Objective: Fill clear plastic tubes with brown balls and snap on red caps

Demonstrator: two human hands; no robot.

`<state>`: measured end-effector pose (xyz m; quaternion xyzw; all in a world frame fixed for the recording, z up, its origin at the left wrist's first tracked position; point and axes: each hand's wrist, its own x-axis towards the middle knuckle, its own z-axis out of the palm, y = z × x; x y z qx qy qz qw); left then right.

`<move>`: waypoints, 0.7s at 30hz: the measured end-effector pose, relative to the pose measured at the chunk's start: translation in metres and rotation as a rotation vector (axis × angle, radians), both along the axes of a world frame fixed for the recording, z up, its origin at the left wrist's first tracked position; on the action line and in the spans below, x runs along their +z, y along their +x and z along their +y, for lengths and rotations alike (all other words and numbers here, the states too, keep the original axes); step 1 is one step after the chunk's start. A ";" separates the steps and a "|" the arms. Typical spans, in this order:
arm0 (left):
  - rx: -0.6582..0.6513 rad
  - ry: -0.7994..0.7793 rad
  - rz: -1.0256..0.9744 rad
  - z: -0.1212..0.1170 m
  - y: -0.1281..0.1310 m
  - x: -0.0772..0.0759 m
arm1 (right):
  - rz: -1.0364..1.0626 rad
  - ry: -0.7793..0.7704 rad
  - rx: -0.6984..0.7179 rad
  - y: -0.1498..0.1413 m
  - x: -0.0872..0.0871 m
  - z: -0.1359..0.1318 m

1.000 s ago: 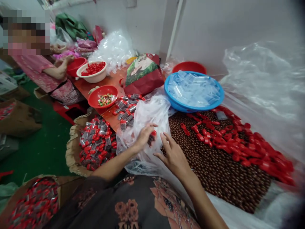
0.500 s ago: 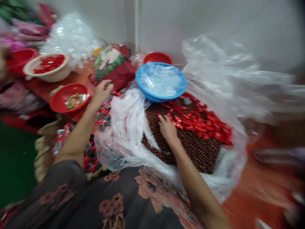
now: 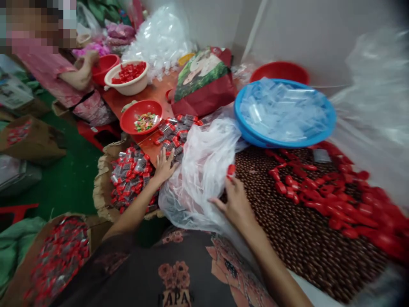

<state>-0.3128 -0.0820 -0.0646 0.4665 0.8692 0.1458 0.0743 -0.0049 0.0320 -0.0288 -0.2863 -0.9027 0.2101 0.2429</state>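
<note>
Clear plastic bag (image 3: 201,170) between hands | left hand (image 3: 164,167) spread | right hand (image 3: 235,202) pinching red piece (image 3: 231,170)

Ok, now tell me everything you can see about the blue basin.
The blue basin is a round, shallow bowl of glossy bright blue plastic with a wide rim. Small clear plastic sleeves fill it almost to the rim. Its near edge sits just above a brown beaded mat, and a crumpled clear plastic bag lies against its left side. A red basin shows behind it, partly hidden.
</note>
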 end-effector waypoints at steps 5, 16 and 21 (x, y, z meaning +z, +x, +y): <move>-0.025 0.002 0.086 0.050 -0.012 0.008 | -0.067 -0.101 -0.042 -0.010 0.006 -0.017; -0.018 0.194 -0.050 0.044 -0.040 0.017 | 0.030 -0.264 -0.589 0.110 0.028 -0.008; -0.120 0.470 0.109 0.091 -0.008 0.088 | -0.059 0.034 -0.662 0.154 -0.001 -0.013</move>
